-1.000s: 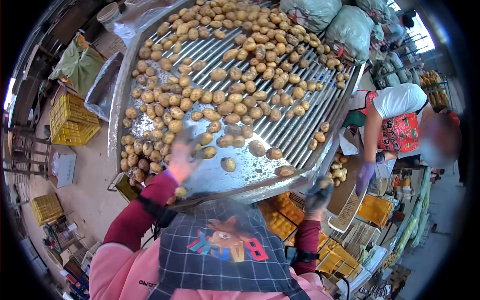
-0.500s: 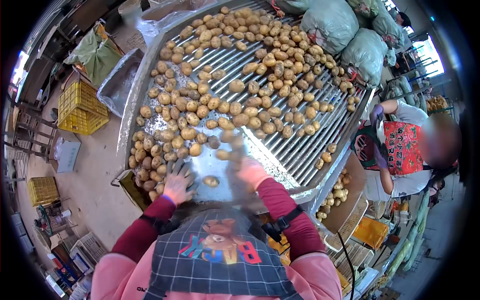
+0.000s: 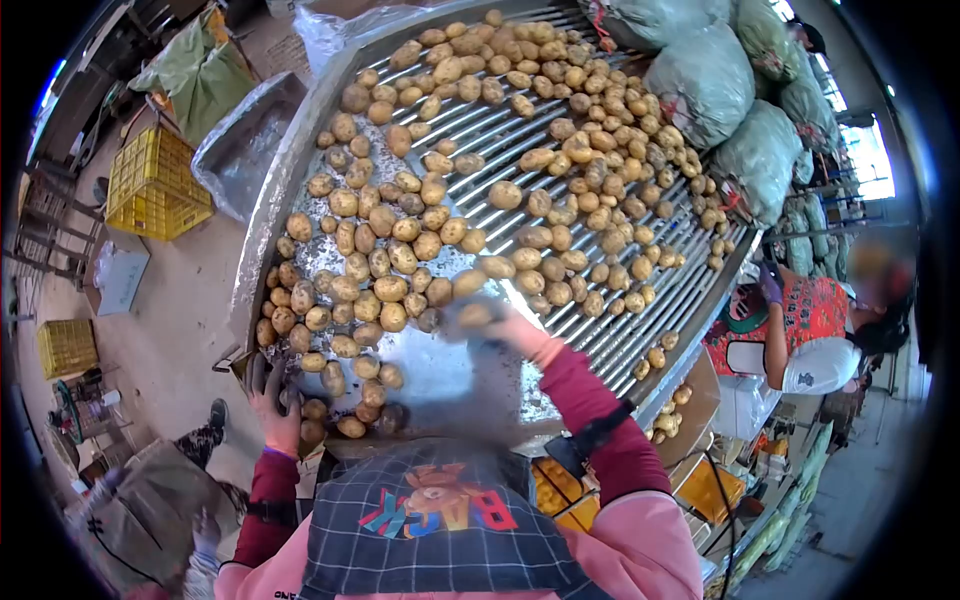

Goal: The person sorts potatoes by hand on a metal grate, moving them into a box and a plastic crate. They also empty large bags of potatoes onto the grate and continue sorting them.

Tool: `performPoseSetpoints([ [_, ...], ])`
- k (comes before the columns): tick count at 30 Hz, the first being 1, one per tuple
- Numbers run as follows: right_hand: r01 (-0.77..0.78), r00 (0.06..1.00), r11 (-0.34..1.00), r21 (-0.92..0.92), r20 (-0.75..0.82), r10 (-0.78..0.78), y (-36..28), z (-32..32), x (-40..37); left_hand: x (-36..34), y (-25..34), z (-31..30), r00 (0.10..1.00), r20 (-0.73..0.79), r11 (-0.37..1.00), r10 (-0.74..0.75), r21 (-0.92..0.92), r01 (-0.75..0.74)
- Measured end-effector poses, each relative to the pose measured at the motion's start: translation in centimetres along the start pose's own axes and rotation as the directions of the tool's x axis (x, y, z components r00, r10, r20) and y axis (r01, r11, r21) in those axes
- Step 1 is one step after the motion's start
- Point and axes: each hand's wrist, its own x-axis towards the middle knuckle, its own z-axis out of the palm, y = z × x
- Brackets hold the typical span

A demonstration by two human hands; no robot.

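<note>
Potatoes (image 3: 404, 258) lie loose over the worktop (image 3: 430, 355): thick along the far edge, massed toward the right edge, and in a looser spread down the left side to the near left corner. Several rest on the slatted bars (image 3: 612, 340); others sit on plain sheet metal nearer the near edge.

Right hand (image 3: 512, 332): gloved, blurred, reaching over the sheet metal beside the near end of the bars. Fingers look bent around a tan, potato-like shape; cannot tell whether it is gripped or only touched.

Left hand (image 3: 276, 410): gloved, at the left edge close to the near left corner, just beside a few potatoes. Fingers parted and slightly curved; palm turned away, so cannot tell whether it has hold of anything.

Step in hand, as judged: handling potatoes singly, both hands working apart. Next move seems to call for a light, sure pinch on one potato, without knocking neighbours over the near edge.

Outward: tied sacks (image 3: 705, 85) by the far right corner; yellow crate (image 3: 158, 185) on the floor beyond the left edge; co-worker in a red apron (image 3: 808, 310) off the right edge.
</note>
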Motion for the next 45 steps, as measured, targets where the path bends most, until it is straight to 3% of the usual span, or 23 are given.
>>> performPoseSetpoints([
  [1,-0.116,0.990,0.977,-0.179,-0.103,0.099,-4.2,-3.4,0.1,1.4,0.6,0.4,0.999,-0.042,0.999,0.025,-0.024,-0.026],
  [2,0.154,0.987,0.895,0.418,-0.014,-0.163,1.3,-6.6,3.4,3.2,1.3,0.8,0.996,-0.075,0.997,0.055,-0.043,-0.058],
  [4,0.151,0.942,0.716,0.682,-0.320,0.106,-2.4,-11.2,6.5,9.6,3.2,2.2,0.984,-0.090,0.977,0.152,-0.134,-0.164],
  [7,-0.296,0.882,0.949,-0.109,-0.412,0.228,-3.3,-15.4,14.3,20.5,6.3,7.0,0.952,-0.106,0.925,0.288,-0.226,-0.305],
  [9,-0.519,0.854,0.811,-0.270,-0.209,0.477,-4.9,-11.2,15.1,25.4,10.0,10.5,0.985,0.165,0.886,0.047,-0.463,0.036],
  [11,-0.158,0.986,0.503,-0.850,-0.111,0.122,-3.6,-5.1,15.6,24.4,14.7,11.3,0.944,0.260,0.954,0.201,0.165,-0.249],
  [13,-0.302,0.951,0.769,-0.563,-0.231,0.205,-5.5,-2.0,12.9,21.8,17.6,11.1,0.803,0.595,0.978,0.034,0.147,-0.150],
  [15,-0.263,0.958,0.859,-0.440,-0.228,0.176,-4.8,-0.4,9.2,14.9,14.5,14.0,0.895,0.236,0.911,0.379,0.075,-0.405],
  [19,-0.056,0.990,0.993,0.100,-0.127,0.068,-1.3,1.6,-1.0,5.2,11.4,8.7,0.743,0.455,0.819,0.491,0.051,-0.572],
  [20,-0.110,0.970,0.978,0.179,-0.196,0.145,-0.2,1.8,-3.8,3.2,10.3,7.6,0.705,0.496,0.807,0.506,0.015,-0.590],
  [22,0.002,0.936,0.534,0.845,-0.190,0.298,3.2,1.6,-10.1,0.1,7.0,5.5,0.624,0.565,0.766,0.540,-0.021,-0.643],
  [23,0.097,0.869,0.374,0.922,-0.262,0.421,5.5,0.8,-13.7,-0.9,5.8,4.2,0.608,0.587,0.769,0.535,-0.040,-0.638],
  [26,0.516,0.762,0.259,0.816,-0.576,0.296,12.6,-2.5,-24.5,-3.6,1.7,1.5,0.684,0.552,0.811,0.476,0.025,-0.585],
  [27,0.612,0.774,-0.044,0.789,-0.587,0.238,15.9,-3.7,-27.8,-4.0,0.1,0.6,0.700,0.554,0.815,0.450,0.066,-0.575],
  [29,0.732,0.497,0.022,0.681,-0.555,0.667,23.4,-6.5,-34.3,-4.1,-2.3,-0.3,0.791,0.376,0.819,0.484,0.126,-0.561],
  [31,0.537,0.218,0.589,0.604,-0.774,0.594,29.2,-5.8,-37.7,-2.9,-0.8,0.0,0.881,0.194,0.895,0.431,0.031,-0.445],
  [33,0.667,0.161,0.401,0.627,-0.648,0.744,28.1,-5.1,-36.0,-0.6,3.1,0.3,0.878,0.146,0.889,0.456,-0.111,-0.444],
  [35,0.455,0.251,0.566,0.688,-0.709,0.659,21.1,-3.6,-29.9,-0.2,7.6,3.2,0.766,0.233,0.789,0.598,-0.335,-0.515],
  [36,0.347,0.294,0.647,0.679,-0.734,0.612,17.5,-2.8,-26.8,-0.4,9.8,4.0,0.644,0.482,0.803,0.594,-0.402,-0.439],
  [37,0.296,0.353,0.795,0.529,-0.834,0.424,12.1,-0.6,-22.2,-0.5,12.1,5.0,0.468,0.442,0.635,0.766,-0.400,-0.661],
  [39,-0.153,0.707,0.984,0.094,-0.685,0.175,10.2,1.8,-13.9,-1.5,10.7,7.2,0.341,0.505,0.534,0.793,-0.304,-0.789],
  [41,-0.113,0.814,0.992,-0.047,-0.578,0.066,0.4,6.6,-8.3,-2.1,8.3,7.0,0.424,0.491,0.597,0.761,-0.274,-0.754],
  [45,-0.260,0.921,0.834,-0.486,-0.384,0.064,0.3,12.8,0.3,-4.1,3.2,2.9,0.622,0.452,0.759,0.640,-0.239,-0.606],
])
